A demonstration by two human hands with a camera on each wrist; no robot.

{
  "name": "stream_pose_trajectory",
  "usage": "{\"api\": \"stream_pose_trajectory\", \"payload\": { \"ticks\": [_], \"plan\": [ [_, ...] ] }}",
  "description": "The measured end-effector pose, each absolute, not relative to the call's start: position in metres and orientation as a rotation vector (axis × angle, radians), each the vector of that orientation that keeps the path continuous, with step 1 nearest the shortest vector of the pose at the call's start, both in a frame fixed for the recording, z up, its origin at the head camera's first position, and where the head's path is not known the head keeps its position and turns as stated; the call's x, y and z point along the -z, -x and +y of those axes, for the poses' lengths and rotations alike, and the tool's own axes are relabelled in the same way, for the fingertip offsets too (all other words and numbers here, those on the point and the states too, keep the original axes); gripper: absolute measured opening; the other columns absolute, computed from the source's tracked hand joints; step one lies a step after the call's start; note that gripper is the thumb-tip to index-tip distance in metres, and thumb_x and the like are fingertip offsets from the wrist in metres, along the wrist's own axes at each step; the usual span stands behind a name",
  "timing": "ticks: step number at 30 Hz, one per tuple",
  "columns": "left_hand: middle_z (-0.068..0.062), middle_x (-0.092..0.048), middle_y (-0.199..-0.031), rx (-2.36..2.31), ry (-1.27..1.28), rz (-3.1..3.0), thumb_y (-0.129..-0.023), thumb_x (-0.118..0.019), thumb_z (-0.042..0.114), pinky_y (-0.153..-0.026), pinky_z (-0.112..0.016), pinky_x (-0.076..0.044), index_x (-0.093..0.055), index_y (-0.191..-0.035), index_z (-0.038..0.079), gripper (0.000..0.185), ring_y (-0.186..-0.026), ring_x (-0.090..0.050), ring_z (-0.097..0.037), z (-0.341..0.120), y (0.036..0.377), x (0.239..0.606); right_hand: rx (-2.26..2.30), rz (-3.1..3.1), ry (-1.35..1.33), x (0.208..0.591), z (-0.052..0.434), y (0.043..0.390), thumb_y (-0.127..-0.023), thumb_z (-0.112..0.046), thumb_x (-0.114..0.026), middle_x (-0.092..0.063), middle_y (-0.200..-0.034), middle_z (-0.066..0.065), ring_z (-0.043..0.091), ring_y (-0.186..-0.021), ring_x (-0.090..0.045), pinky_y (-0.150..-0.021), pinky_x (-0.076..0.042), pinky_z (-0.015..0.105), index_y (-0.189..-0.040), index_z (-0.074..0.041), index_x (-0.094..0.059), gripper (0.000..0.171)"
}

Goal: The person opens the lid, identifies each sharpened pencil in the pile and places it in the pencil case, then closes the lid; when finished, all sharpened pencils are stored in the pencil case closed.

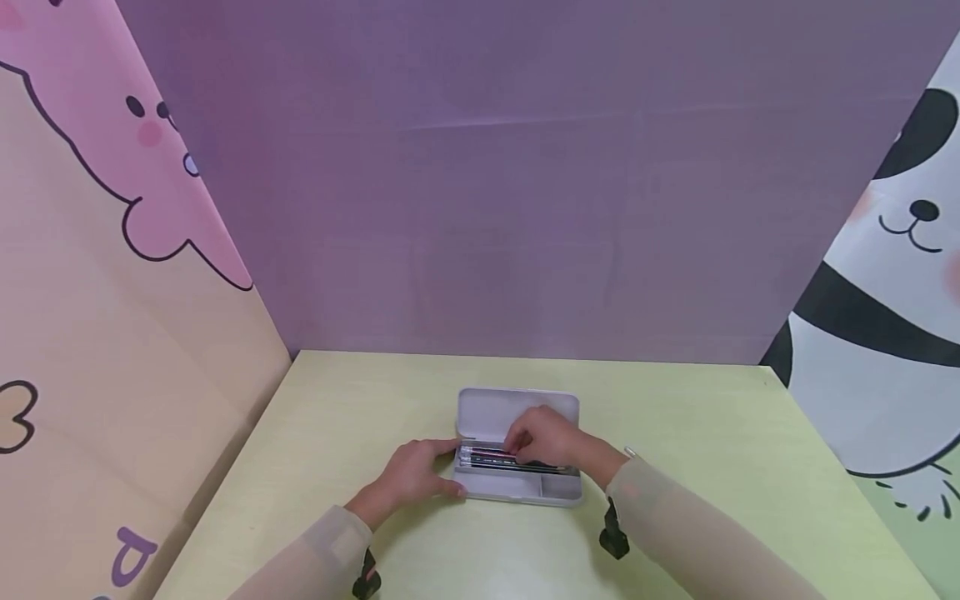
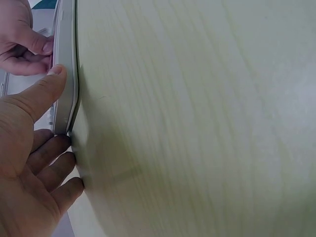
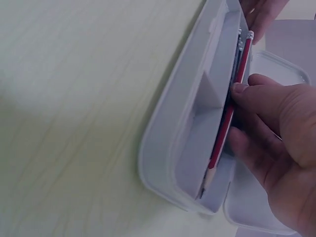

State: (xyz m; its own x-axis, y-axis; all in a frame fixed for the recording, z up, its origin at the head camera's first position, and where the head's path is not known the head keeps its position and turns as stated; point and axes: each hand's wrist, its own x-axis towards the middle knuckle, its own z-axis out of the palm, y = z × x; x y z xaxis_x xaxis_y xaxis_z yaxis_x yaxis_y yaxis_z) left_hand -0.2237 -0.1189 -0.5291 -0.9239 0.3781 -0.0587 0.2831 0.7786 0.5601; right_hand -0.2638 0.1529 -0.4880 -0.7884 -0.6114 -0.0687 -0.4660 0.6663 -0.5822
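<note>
A white pencil case (image 1: pixel 495 483) lies on the table with its lid (image 1: pixel 487 410) folded back. My left hand (image 1: pixel 412 471) holds the case's left end, thumb at the near corner and fingers round the end. Over the long compartment, my right hand (image 1: pixel 547 437) pinches a red pencil (image 3: pixel 225 126) between thumb and fingers. That pencil lies lengthwise along the case, its sharpened tip towards the right end. Several dark pencils (image 1: pixel 491 461) lie in the same compartment, partly covered by the right hand.
A divider (image 3: pixel 211 91) splits the case's near compartment. The pale yellow table (image 1: pixel 360 392) extends round the case, with a purple wall (image 1: pixel 480 208) behind it. Printed cartoon panels stand at left and right.
</note>
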Motion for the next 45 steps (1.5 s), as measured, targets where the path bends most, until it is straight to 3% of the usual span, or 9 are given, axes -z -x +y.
{"api": "stream_pose_trajectory", "payload": {
  "ticks": [11,25,34,37,40,45],
  "plan": [
    [-0.009,-0.060,-0.147,-0.841,-0.513,2.798,-0.075,-0.091,0.046,-0.111,-0.054,-0.047,-0.057,-0.148,0.015,0.087,-0.135,-0.056,-0.035,-0.116,0.223,0.529,0.790,2.671,0.855,0.492,0.156,0.258,-0.083,0.001,-0.081,-0.077,-0.085,-0.007,0.008,-0.081,-0.070,-0.076,-0.061,0.029,-0.090,-0.017,-0.082,0.020],
    [-0.012,-0.060,-0.146,-0.814,-0.585,2.800,-0.076,-0.090,0.040,-0.112,-0.051,-0.047,-0.055,-0.148,0.007,0.087,-0.136,-0.056,-0.034,-0.112,0.219,0.526,0.943,2.628,0.865,0.470,0.191,0.246,-0.090,-0.003,-0.076,-0.077,-0.096,0.002,0.017,-0.089,-0.072,-0.078,-0.060,0.028,-0.102,-0.009,-0.077,0.014],
    [-0.017,-0.062,-0.143,-0.907,-0.615,2.791,-0.078,-0.090,0.040,-0.112,-0.052,-0.047,-0.054,-0.147,0.001,0.087,-0.136,-0.055,-0.037,-0.114,0.220,0.530,1.226,2.668,0.497,0.460,0.236,0.229,-0.095,-0.008,-0.072,-0.072,-0.101,0.010,0.018,-0.086,-0.068,-0.067,-0.064,0.034,-0.118,0.002,-0.070,0.025],
    [-0.018,-0.061,-0.144,-0.957,-0.599,2.777,-0.078,-0.090,0.039,-0.114,-0.054,-0.045,-0.055,-0.146,0.001,0.086,-0.137,-0.054,-0.039,-0.114,0.220,0.531,1.363,2.622,0.329,0.468,0.246,0.222,-0.097,-0.008,-0.068,-0.070,-0.108,0.018,0.025,-0.091,-0.072,-0.071,-0.065,0.039,-0.127,0.007,-0.063,0.034],
    [-0.017,-0.062,-0.144,-1.046,-0.562,2.762,-0.084,-0.085,0.038,-0.114,-0.055,-0.044,-0.055,-0.146,0.002,0.078,-0.138,-0.052,-0.039,-0.113,0.220,0.533,1.537,2.490,0.152,0.478,0.250,0.215,-0.100,-0.010,-0.063,-0.066,-0.120,0.027,0.034,-0.101,-0.072,-0.080,-0.065,0.044,-0.139,0.010,-0.053,0.045],
    [-0.019,-0.068,-0.130,-1.327,-0.429,2.678,-0.104,-0.061,0.031,-0.101,-0.051,-0.055,-0.052,-0.147,-0.003,0.055,-0.120,-0.065,-0.035,-0.109,0.219,0.535,1.743,2.279,-0.033,0.493,0.247,0.206,-0.103,-0.015,-0.058,-0.060,-0.135,0.030,0.039,-0.114,-0.068,-0.087,-0.063,0.047,-0.147,0.008,-0.045,0.051]
  ]
}}
